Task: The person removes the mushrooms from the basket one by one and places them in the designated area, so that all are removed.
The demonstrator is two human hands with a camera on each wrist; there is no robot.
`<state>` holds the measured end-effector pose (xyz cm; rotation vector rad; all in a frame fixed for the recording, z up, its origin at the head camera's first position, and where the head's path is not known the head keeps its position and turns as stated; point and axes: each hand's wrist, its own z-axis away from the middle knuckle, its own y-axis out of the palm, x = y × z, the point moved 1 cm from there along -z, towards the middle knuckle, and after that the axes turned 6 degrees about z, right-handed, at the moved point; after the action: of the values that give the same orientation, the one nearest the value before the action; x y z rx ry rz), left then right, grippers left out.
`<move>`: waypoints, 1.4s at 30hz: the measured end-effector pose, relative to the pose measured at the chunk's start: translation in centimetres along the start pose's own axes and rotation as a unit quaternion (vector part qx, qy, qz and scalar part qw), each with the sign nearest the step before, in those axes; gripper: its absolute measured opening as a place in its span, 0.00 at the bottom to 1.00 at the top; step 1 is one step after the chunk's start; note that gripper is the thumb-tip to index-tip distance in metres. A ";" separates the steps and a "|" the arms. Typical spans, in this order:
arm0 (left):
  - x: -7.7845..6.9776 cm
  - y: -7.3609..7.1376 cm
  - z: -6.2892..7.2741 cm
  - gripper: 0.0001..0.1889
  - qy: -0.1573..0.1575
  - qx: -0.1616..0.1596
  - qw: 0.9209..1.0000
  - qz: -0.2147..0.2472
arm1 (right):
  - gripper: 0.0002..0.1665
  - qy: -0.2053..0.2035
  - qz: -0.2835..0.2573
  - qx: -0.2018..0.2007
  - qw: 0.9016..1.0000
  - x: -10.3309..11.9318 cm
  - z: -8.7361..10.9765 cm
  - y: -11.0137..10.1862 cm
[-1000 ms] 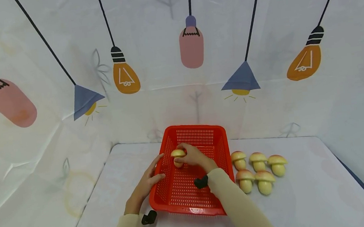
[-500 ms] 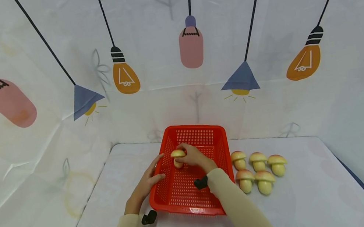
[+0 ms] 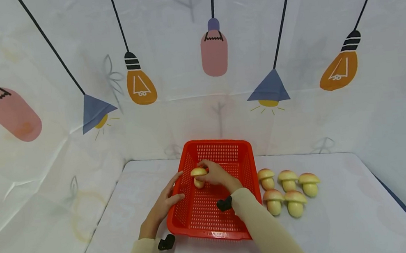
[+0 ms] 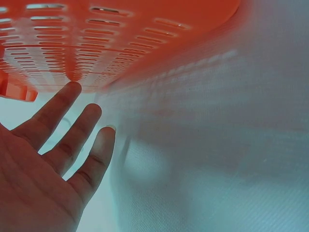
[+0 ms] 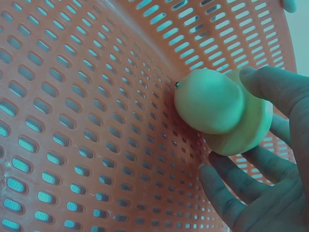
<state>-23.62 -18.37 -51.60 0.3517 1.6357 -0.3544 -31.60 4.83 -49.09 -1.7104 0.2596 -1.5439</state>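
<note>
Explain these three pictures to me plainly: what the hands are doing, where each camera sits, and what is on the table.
There is no machine here: a person works with two bare hands. The wide picture comes from a camera on the person's head, looking down at a white table. The other two come from cameras strapped to each wrist.

On the table stands a red plastic basket with slotted walls. To its right lie five toy mushrooms with pale stems and reddish-yellow caps.

The right hand reaches into the basket and has a sixth mushroom in its grip; the right wrist view shows it close up, against the basket's mesh. The left hand rests with straight fingers against the basket's left outer side.
</note>
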 end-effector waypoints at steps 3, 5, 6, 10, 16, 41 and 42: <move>0.0 0.0 0.0 0.39 0.002 0.001 1.000 0.000 | 0.30 0.002 -0.002 0.000 1.000 -0.1 0.0 0.0; 0.0 0.1 0.0 0.39 0.001 0.001 1.000 0.001 | 0.30 0.003 0.000 0.001 1.000 -0.1 0.1 0.0; 0.0 0.1 0.0 0.39 0.001 0.002 1.000 0.001 | 0.30 0.002 0.001 0.002 1.000 -0.1 0.1 0.0; 0.0 0.2 0.0 0.39 -0.003 0.000 1.000 0.003 | 0.28 -0.001 0.006 0.002 1.000 0.0 0.3 0.0; 0.2 0.2 0.1 0.39 0.001 0.002 1.000 0.000 | 0.27 0.001 0.010 0.004 1.000 0.2 0.5 0.0; 0.2 -0.2 0.0 0.39 -0.003 0.000 1.000 0.004 | 0.24 -0.003 -0.041 -0.050 0.998 1.8 1.8 -1.9; 0.2 -0.2 0.0 0.39 -0.003 -0.001 1.000 0.004 | 0.24 -0.001 -0.046 -0.055 0.997 1.9 1.9 -2.1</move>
<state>-23.76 -18.51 -51.82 0.3544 1.6291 -0.3477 -30.11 5.79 -46.17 -1.8311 0.2734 -1.6208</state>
